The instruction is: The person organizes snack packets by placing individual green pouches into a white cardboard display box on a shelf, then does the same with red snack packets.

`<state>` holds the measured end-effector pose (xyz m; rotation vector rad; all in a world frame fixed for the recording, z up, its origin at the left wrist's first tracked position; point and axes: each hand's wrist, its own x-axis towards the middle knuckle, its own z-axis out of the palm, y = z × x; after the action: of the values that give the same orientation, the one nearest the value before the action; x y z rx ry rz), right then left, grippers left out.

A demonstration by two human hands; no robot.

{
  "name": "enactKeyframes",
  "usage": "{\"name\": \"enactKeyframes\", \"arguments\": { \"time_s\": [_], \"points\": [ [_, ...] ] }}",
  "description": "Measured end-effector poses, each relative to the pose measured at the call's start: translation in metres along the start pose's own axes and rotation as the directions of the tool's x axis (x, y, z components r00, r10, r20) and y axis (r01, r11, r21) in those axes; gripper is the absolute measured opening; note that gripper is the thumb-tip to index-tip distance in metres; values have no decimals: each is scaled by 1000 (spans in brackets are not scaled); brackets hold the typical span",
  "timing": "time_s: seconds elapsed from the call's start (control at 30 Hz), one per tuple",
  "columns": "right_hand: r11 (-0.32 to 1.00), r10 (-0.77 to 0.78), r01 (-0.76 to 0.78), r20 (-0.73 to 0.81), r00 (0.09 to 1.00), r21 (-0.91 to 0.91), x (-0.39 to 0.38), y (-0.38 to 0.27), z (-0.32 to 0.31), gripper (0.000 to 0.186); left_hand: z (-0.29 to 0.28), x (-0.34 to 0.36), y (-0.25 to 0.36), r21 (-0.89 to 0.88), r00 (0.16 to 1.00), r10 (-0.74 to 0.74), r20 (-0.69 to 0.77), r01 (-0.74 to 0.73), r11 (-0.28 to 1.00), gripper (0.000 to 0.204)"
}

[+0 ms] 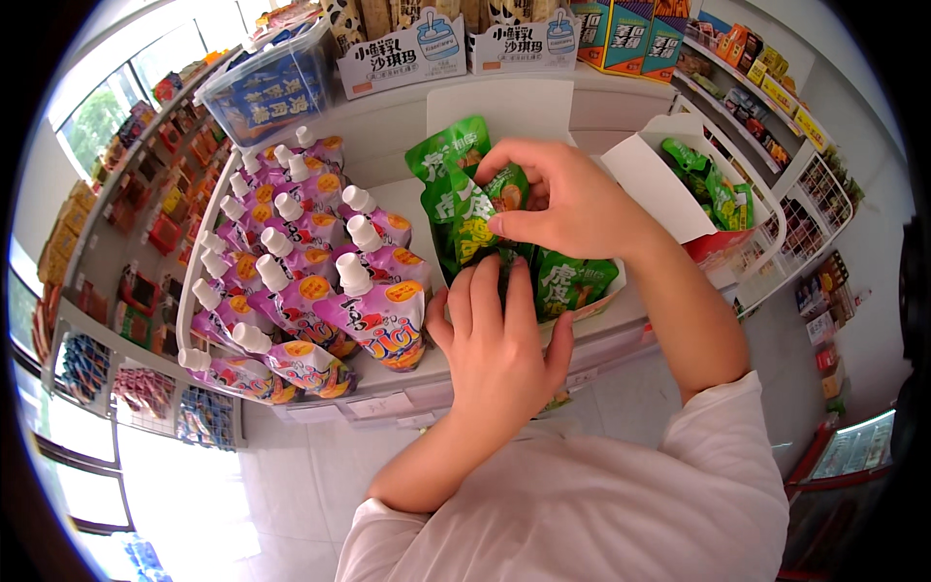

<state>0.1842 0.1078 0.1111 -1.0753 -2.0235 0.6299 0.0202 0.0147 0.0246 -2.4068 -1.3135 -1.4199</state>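
Note:
A white display box (524,100) with its lid raised stands in front of me, holding green snack packets (572,281). My right hand (562,199) curls over the box from the right, thumb and fingers closed on a green snack packet (464,204) that stands tilted at the box's left side. Below it my left hand (497,335) reaches in from the front. Its fingers are stretched out, with the thumb apart, and their tips touch the packets in the box. Just what lies under those fingertips is hidden.
Left of the box, rows of purple spouted pouches (378,320) fill a white wire-railed shelf. A second open box (669,184) of green packets stands at right. Behind are a clear plastic bin (272,92) and snack cartons (402,53). Stocked racks (756,68) line both sides.

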Motion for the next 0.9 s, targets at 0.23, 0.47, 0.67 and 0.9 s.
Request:
{"name": "enactKeyframes", "arguments": {
  "time_s": [0.23, 0.47, 0.67, 0.9],
  "points": [
    [985, -11, 26, -91, 996, 169, 1, -2, 2, 37, 7, -8, -13, -112, 997, 41, -61, -47, 993, 52],
    [970, -20, 28, -33, 999, 242, -7, 0, -4, 43, 10, -10, -18, -129, 988, 87, -124, -103, 986, 44],
    [971, -119, 134, -83, 989, 200, -12, 3, 0, 41, 11, -11, -20, -148, 983, 109, -151, -131, 980, 42],
    [998, 32, -37, 85, 996, 52, -14, 5, 3, 40, 12, -14, -20, -80, 979, 121, -164, -136, 988, 43]
  ]
}}
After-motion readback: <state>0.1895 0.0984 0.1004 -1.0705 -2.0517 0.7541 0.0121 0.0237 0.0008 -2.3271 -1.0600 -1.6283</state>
